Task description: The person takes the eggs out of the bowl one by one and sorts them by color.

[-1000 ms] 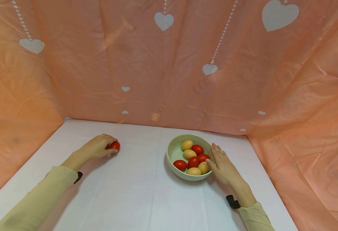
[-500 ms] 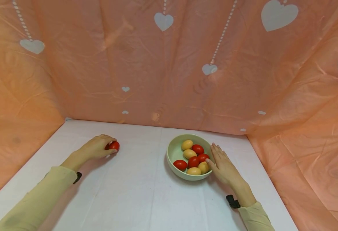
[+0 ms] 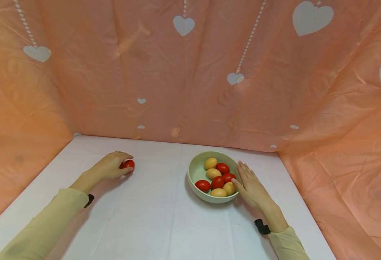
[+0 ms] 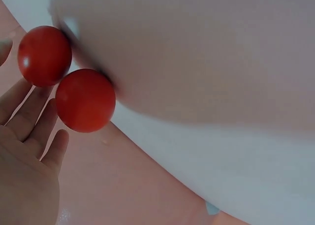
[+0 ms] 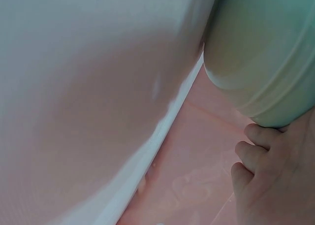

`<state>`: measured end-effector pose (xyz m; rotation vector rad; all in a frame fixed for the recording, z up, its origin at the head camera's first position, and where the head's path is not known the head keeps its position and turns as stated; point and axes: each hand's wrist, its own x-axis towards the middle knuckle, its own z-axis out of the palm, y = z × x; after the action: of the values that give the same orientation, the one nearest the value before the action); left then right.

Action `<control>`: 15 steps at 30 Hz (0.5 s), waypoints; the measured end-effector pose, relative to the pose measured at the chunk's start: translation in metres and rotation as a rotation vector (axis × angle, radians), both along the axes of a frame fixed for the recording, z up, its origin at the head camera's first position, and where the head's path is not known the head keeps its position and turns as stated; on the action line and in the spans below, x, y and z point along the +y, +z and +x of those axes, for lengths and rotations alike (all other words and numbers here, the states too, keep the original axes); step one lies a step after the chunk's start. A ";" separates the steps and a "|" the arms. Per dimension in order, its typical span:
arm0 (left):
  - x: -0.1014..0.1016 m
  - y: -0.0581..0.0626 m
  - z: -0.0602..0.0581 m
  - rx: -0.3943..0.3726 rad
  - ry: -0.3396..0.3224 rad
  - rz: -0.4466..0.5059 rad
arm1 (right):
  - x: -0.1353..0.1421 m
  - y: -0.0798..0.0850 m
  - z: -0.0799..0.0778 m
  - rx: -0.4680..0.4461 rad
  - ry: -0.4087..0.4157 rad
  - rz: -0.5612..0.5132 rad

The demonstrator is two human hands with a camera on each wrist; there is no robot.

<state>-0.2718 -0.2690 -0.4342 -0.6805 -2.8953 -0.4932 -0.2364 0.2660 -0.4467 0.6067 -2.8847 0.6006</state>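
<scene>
My left hand (image 3: 112, 165), on the left of the white table, curls its fingers and thumb around a red egg (image 3: 129, 165). The left wrist view has two glossy red eggs side by side, a far one (image 4: 44, 56) and a near one (image 4: 85, 101), with the fingers (image 4: 30, 109) against them. From the head only one shows, partly covered by the hand. To the right, my right hand (image 3: 251, 186) lies along the side of a pale green bowl (image 3: 195, 169), fingers straight, thumb over its rim. Several red eggs (image 3: 203, 186) and yellow eggs (image 3: 213, 173) lie inside.
A white cloth (image 3: 145, 220) covers the table. Orange sheeting with pale hearts (image 3: 184, 25) hangs behind it and at both sides. Each wrist wears a black band (image 3: 262, 226).
</scene>
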 end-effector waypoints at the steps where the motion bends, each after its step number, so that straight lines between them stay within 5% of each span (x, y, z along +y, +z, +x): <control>1: 0.001 0.000 0.000 0.000 0.000 0.007 | 0.000 0.000 0.000 0.001 0.001 0.000; 15: 0.035 -0.001 -0.001 0.061 -0.007 0.130 | 0.000 0.000 0.000 0.022 0.010 -0.010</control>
<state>-0.2731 -0.2344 -0.4355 -0.6748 -2.7763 -0.6435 -0.2359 0.2660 -0.4468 0.6227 -2.8581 0.6046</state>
